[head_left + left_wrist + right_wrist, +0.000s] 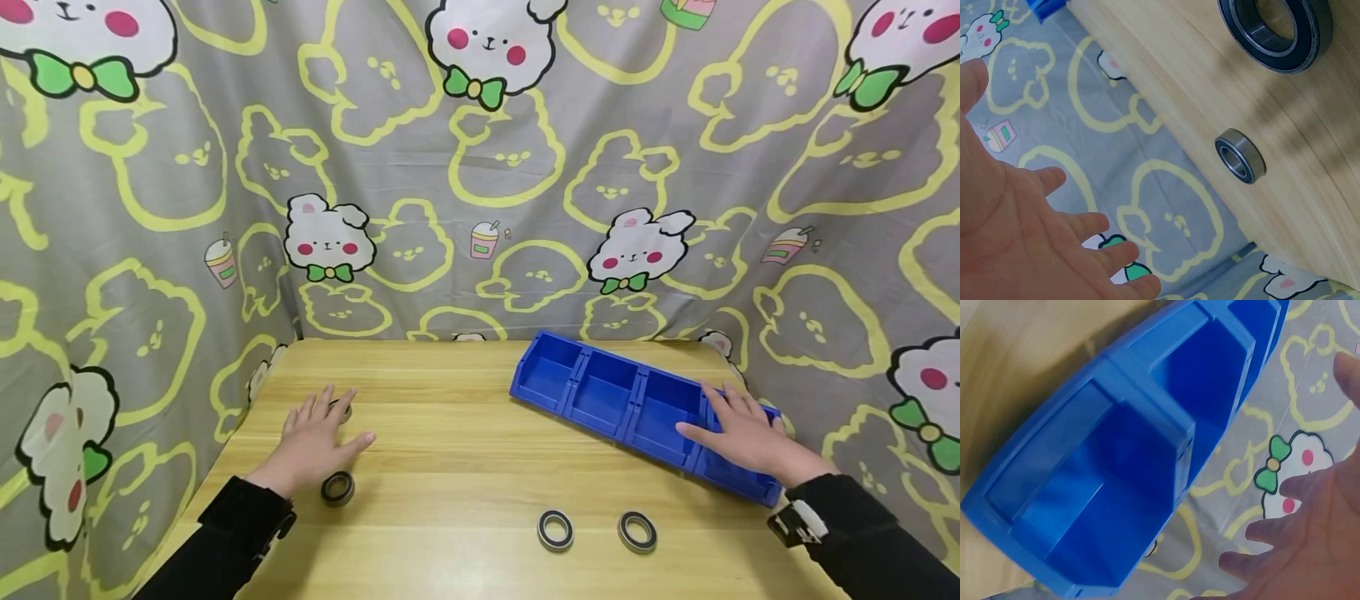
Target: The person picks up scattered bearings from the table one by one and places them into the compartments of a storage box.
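Fingers spread, my left hand hovers over the left of the table with nothing in it. One ball bearing is partly hidden behind its fingers, and a second bearing lies close below the palm. The left wrist view shows a small bearing and part of a larger one. My right hand, also spread and holding nothing, is over the right end of a blue bin row. In the right wrist view the bin compartments look bare beside the fingers.
Two more bearings, one and another, lie flat near the front, right of centre. The wooden table is enclosed at the back and sides by a grey patterned curtain.
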Demonstrator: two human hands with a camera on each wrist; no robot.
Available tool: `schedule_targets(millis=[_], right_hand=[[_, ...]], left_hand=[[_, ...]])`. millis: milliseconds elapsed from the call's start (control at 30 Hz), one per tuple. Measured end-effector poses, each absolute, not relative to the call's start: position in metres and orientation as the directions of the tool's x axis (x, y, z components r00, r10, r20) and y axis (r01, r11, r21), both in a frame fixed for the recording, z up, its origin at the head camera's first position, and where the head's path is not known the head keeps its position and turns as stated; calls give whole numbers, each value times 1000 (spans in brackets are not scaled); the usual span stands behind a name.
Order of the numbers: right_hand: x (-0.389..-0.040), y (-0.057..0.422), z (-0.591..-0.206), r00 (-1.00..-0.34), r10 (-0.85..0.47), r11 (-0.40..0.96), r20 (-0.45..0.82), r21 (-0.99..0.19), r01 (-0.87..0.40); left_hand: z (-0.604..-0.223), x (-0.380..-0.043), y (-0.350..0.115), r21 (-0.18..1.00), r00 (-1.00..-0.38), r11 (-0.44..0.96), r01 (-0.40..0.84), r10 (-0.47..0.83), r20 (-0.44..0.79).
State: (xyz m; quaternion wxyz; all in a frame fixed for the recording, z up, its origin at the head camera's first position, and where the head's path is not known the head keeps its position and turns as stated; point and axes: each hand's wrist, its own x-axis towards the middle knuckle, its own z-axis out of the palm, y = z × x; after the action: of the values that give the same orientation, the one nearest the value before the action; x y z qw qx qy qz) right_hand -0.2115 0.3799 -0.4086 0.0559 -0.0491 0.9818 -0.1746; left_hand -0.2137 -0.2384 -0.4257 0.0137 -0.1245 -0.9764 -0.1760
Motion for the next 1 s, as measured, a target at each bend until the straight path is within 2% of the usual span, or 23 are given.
schedule_targets(millis=[533,1000], right_hand=[[-220,429,-425,-992,-59,944,-109,-328,-20],[-219,449,-431,-987,51,934,-150,-342,100]], left_hand=[[-425,-218,-241,352,-967,901,255,243,79],[-425,-224,-243,339,-970,909,241,236,57]])
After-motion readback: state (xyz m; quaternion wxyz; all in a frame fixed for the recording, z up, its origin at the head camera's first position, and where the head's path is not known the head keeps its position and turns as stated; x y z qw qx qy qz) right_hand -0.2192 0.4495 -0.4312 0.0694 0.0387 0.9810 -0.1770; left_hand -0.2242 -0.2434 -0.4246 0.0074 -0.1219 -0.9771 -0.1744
